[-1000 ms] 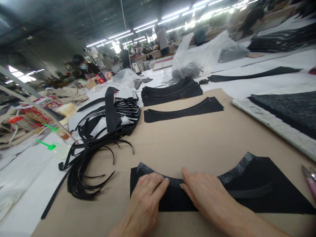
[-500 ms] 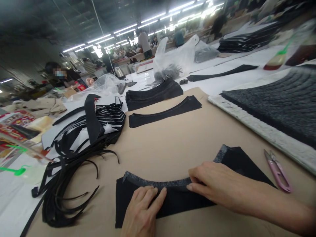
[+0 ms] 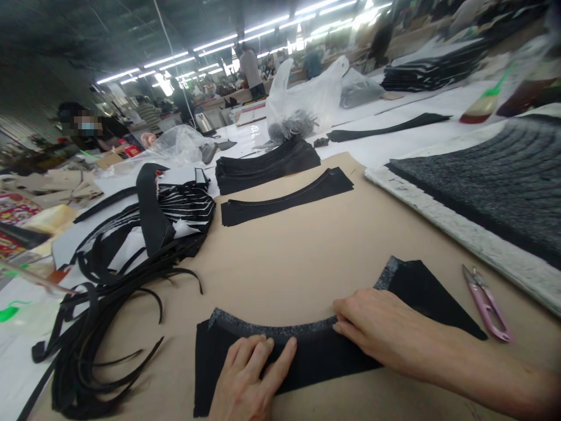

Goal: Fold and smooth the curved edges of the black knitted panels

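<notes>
A curved black fabric piece (image 3: 421,289) with a grey speckled strip along its inner edge lies on the tan paper (image 3: 307,251) in front of me. My left hand (image 3: 248,380) rests flat on its left part, fingers stretched toward the grey strip. My right hand (image 3: 379,330) lies on the middle of the piece, fingers pressed down at the strip's edge. Neither hand grips anything.
Pink thread snips (image 3: 484,303) lie right of the piece. A tangle of black strips (image 3: 100,304) sits at the left, curved black cut pieces (image 3: 284,196) and a stack (image 3: 267,164) farther back, a grey speckled stack (image 3: 491,175) at right. Other people work at distant tables.
The view has swung right and down. My right hand has slid to the right along the grey strip, while my left hand stayed on the left part of the piece.
</notes>
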Available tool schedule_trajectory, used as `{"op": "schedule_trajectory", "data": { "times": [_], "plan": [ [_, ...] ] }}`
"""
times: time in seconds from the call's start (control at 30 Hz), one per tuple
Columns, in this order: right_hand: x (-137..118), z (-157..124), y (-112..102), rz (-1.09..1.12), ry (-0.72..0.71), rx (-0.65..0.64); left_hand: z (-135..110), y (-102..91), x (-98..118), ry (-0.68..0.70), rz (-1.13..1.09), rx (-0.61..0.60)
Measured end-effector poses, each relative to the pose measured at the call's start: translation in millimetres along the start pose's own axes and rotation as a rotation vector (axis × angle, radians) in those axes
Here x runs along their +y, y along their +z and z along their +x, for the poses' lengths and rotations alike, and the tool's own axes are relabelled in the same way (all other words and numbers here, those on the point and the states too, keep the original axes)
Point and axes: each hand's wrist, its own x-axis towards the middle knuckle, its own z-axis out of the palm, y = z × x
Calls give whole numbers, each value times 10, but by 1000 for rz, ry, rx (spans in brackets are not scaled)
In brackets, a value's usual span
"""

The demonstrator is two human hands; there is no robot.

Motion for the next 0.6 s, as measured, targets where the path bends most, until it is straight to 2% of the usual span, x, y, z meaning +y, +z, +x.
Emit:
{"op": "schedule_trajectory", "data": {
  "times": [0.2, 0.4, 0.5, 0.6],
  "plan": [
    [3, -13, 152, -12, 0, 81, 16, 2, 10, 7, 50, 15],
    [-13, -19, 203, -101, 35, 103, 42, -41, -6, 42, 57, -10],
    [27, -29, 219, -128, 42, 124, 106, -69, 68, -70, 16, 13],
    [29, -51, 207, -145, 61, 158, 270, -63, 247, -200, -33, 136]
  ]
}}
